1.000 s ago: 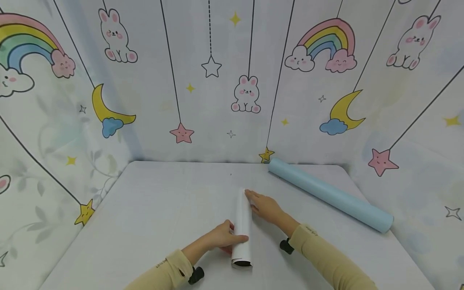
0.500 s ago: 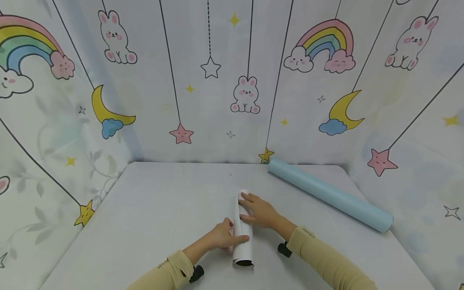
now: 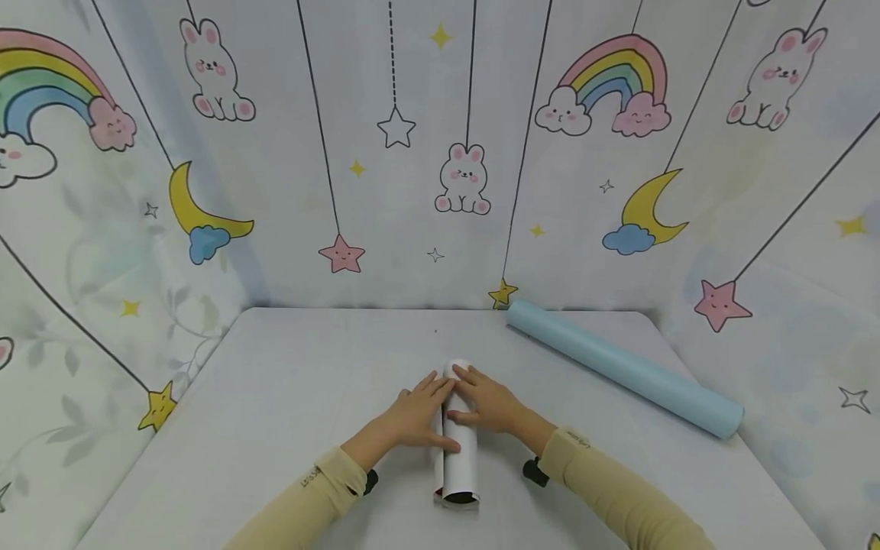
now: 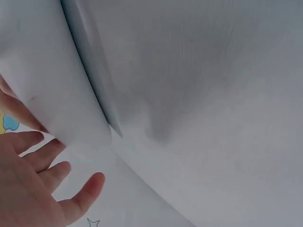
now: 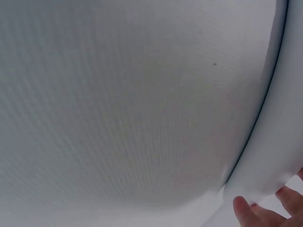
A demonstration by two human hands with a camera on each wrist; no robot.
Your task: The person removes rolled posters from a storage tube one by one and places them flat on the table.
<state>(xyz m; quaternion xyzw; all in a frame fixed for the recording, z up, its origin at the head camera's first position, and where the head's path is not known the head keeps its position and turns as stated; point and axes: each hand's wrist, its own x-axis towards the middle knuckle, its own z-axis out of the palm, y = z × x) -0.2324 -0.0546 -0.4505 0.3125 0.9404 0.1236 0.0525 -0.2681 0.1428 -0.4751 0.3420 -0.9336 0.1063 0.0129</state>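
While one blue roll [image 3: 626, 370] lies apart, two hands [image 3: 415, 416] [image 3: 493, 405] touch one white roll [image 3: 464, 467], each grip spread wide.

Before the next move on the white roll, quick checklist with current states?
1. Left hand on the white roll: ok, its thumb reaches over the top.
2. Right hand on the roll: ok, fingers spread across its far half.
3. Outer layer wrapped snug: not ok, a loose strip stands off along the left side.
4. Light blue roll out of the way: ok, apart from both hands, to the right.
5. Inner layers evenly wound: cannot tell, the near end is dark inside.
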